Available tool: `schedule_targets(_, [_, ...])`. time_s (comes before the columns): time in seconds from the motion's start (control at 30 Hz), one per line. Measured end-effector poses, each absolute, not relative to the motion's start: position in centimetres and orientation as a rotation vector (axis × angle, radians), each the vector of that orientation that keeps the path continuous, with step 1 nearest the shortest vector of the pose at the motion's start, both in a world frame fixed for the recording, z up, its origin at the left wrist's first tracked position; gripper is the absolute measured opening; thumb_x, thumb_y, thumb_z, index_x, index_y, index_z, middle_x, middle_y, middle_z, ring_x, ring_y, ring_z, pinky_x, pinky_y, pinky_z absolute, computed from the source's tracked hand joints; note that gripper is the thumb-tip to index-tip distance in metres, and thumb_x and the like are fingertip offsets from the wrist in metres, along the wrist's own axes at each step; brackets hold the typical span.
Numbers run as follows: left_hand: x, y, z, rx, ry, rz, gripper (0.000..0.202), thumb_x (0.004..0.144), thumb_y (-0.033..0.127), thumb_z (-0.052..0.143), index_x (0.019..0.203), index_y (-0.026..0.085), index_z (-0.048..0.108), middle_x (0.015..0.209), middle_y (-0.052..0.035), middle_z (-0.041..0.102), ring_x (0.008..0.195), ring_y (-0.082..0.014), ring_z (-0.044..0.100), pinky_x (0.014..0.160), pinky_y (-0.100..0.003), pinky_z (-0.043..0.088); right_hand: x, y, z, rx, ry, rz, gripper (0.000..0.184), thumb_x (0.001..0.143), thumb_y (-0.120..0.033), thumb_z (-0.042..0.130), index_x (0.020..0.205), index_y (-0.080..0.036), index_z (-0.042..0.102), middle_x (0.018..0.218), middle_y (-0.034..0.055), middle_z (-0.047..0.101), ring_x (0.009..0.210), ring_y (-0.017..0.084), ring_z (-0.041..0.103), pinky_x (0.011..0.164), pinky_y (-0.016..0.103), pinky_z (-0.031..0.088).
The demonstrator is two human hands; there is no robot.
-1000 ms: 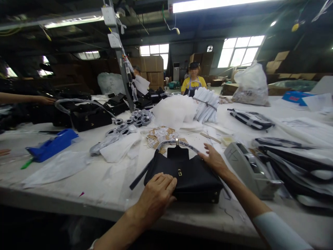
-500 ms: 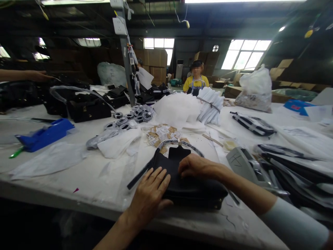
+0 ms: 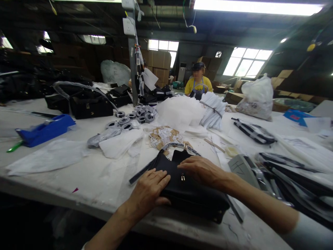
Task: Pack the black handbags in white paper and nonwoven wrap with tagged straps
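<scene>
both hands flat on black handbag (flap closed)

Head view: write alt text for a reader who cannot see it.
Two bare hands rest flat on a black leather handbag on a white worktable, the left hand at its near edge, the right hand beside its small gold clasp. Paper tags, grey tape rolls and other black bags lie beyond.

Handbag front partly hidden beneath both hands; co-worker's face blurred
</scene>
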State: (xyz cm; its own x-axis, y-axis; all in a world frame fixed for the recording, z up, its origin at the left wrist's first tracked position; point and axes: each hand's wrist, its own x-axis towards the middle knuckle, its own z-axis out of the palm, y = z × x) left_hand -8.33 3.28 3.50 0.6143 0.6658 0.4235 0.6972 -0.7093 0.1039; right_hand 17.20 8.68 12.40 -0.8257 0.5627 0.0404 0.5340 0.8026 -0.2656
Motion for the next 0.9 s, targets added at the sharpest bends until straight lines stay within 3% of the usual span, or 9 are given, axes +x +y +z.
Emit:
schedule_targets(0.13, [-7.6, 3.0, 5.2, -2.869, -1.331, -0.424, 0.073, 0.07, 0.041, 0.082, 0.133, 0.021, 0.053, 0.135, -0.0141, 0.059, 0.12, -0.0304, 0.059, 0.1, -0.048, 0.049, 19.2, 4.5, 12.4, -1.195, -2.683, 0.47, 0.059, 0.088, -0.047, 0.064, 0.14, -0.022, 0.052, 0.142, 0.013, 0.054, 0.134, 0.031, 0.045, 0.114, 0.052, 0.031])
schedule_targets(0.23, [-6.9, 3.1, 6.6, -2.917, -1.394, -0.229, 0.069, 0.074, 0.033, 0.079, 0.136, 0.022, 0.051, 0.136, -0.0155, 0.058, 0.119, -0.0317, 0.06, 0.095, -0.045, 0.051, 21.0, 3.1, 11.6, -1.431, -2.605, 0.729, 0.075, 0.087, -0.063, 0.056, 0.147, -0.021, 0.042, 0.152, 0.013, 0.039, 0.142, 0.033, 0.032, 0.117, 0.055, 0.024])
schedule_targets(0.33, [-6.2, 3.6, 7.3, -2.924, -1.402, -0.077, 0.065, 0.077, 0.03, 0.076, 0.136, 0.024, 0.051, 0.13, -0.0153, 0.062, 0.113, -0.0322, 0.063, 0.089, -0.043, 0.053, 22.8, 3.4, 10.2, -1.54, -2.44, 1.025, 0.071, 0.093, -0.067, 0.038, 0.147, -0.02, 0.042, 0.154, 0.0101, 0.037, 0.143, 0.03, 0.03, 0.119, 0.052, 0.021])
schedule_targets(0.47, [-5.4, 3.9, 7.2, -2.904, -1.394, 0.029, 0.056, 0.082, 0.027, 0.069, 0.135, 0.026, 0.052, 0.123, -0.0136, 0.065, 0.102, -0.0297, 0.068, 0.082, -0.04, 0.055, 23.8, 4.1, 9.1, -1.444, -2.3, 1.174, 0.066, 0.098, -0.062, 0.02, 0.143, -0.022, 0.048, 0.148, 0.0063, 0.047, 0.138, 0.025, 0.041, 0.119, 0.047, 0.025])
schedule_targets(0.53, [-4.9, 3.7, 6.6, -2.865, -1.408, 0.039, 0.05, 0.085, 0.022, 0.062, 0.135, 0.026, 0.053, 0.121, -0.0137, 0.066, 0.102, -0.0293, 0.068, 0.081, -0.04, 0.055, 23.2, 4.0, 9.1, -1.46, -2.34, 1.146, 0.066, 0.097, -0.063, 0.025, 0.144, -0.021, 0.047, 0.148, 0.0079, 0.047, 0.137, 0.026, 0.042, 0.117, 0.048, 0.027])
schedule_targets(0.6, [-4.5, 3.1, 5.7, -2.783, -1.448, 0.025, 0.048, 0.087, 0.015, 0.055, 0.134, 0.024, 0.053, 0.122, -0.0151, 0.066, 0.107, -0.0298, 0.066, 0.084, -0.042, 0.054, 22.1, 3.8, 9.1, -1.527, -2.462, 1.029, 0.076, 0.088, -0.065, 0.048, 0.147, -0.017, 0.042, 0.151, 0.0131, 0.042, 0.139, 0.031, 0.038, 0.117, 0.05, 0.028])
schedule_targets(0.67, [-4.1, 2.2, 4.2, -2.675, -1.498, -0.031, 0.05, 0.087, 0.01, 0.05, 0.135, 0.023, 0.053, 0.126, -0.0166, 0.063, 0.114, -0.0304, 0.062, 0.091, -0.045, 0.052, 20.7, 3.4, 8.8, -1.589, -2.605, 0.835, 0.095, 0.073, -0.055, 0.072, 0.15, -0.014, 0.034, 0.153, 0.0186, 0.036, 0.14, 0.036, 0.035, 0.115, 0.054, 0.028])
schedule_targets(0.73, [-3.9, 1.2, 2.4, -2.576, -1.518, -0.157, 0.051, 0.088, 0.009, 0.048, 0.137, 0.022, 0.052, 0.132, -0.016, 0.06, 0.12, -0.0299, 0.059, 0.098, -0.046, 0.047, 19.6, 3.0, 7.9, -1.583, -2.723, 0.63, 0.1, 0.067, -0.034, 0.079, 0.152, -0.014, 0.03, 0.153, 0.0203, 0.034, 0.14, 0.038, 0.035, 0.114, 0.056, 0.03])
schedule_targets(0.9, [-3.5, 0.0, -0.6, -2.452, -1.47, -0.419, 0.045, 0.094, 0.02, 0.046, 0.138, 0.026, 0.05, 0.139, -0.0087, 0.057, 0.127, -0.0282, 0.053, 0.106, -0.047, 0.04, 18.8, 1.5, 2.8, -1.356, -2.831, 0.15, 0.082, 0.074, 0.003, 0.046, 0.152, -0.018, 0.031, 0.153, 0.0127, 0.036, 0.141, 0.029, 0.034, 0.113, 0.054, 0.035])
